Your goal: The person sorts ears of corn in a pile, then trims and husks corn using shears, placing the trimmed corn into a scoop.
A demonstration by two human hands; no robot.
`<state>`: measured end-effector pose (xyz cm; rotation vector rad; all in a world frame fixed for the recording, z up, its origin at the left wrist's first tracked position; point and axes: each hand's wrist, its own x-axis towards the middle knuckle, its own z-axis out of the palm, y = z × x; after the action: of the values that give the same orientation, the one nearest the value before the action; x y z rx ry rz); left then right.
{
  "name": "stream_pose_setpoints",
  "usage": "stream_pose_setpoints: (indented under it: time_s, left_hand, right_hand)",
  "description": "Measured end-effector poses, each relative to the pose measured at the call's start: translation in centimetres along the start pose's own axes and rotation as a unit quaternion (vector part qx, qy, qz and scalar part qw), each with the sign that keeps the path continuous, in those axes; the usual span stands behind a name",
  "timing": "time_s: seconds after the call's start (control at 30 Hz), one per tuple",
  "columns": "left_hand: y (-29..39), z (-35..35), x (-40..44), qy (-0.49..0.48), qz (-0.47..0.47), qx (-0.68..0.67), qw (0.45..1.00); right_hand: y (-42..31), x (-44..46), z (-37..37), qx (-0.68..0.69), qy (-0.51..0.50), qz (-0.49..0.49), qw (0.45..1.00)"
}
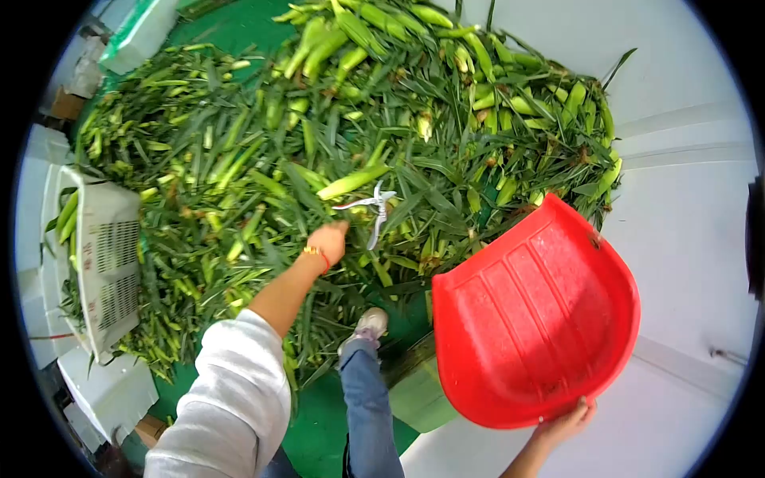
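Observation:
My left hand (328,243), a red bracelet at its wrist, is over the leaf pile. Its back faces me and most of its fingers are hidden; nothing shows in it. Just beyond it are pruning shears (380,209) with silver blades and spread handles, apart from the hand. A green corn cob in its husk (353,182) lies beside the shears. At the lower right, my right hand (564,422) grips the rim of a red plastic scoop pan (534,319). The pan is tilted, its ribbed inside facing me, and holds nothing.
Cut green leaves and husks (215,175) cover much of the green floor (307,438). More husked corn (343,36) is heaped at the back. A white slatted crate (115,255) with corn stands at left, above a white box (107,390). A white wall (685,231) bounds the right.

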<state>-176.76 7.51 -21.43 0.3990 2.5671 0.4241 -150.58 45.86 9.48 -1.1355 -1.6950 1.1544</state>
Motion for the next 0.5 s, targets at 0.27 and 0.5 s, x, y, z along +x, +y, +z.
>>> stream_pose_setpoints:
  time_s: [0.27,0.5]
  left_hand:
    - [-2.1,6.4,13.2,-0.037,-0.061,0.124,0.990]
    - [-2.0,-3.9,5.1,0.025,0.050,0.107,0.993]
  right_hand:
    - [5.1,2.2,0.9,-0.150,0.001,-0.012,0.989]
    - [4.9,2.7,8.5,-0.198,-0.049,-0.053,0.978]
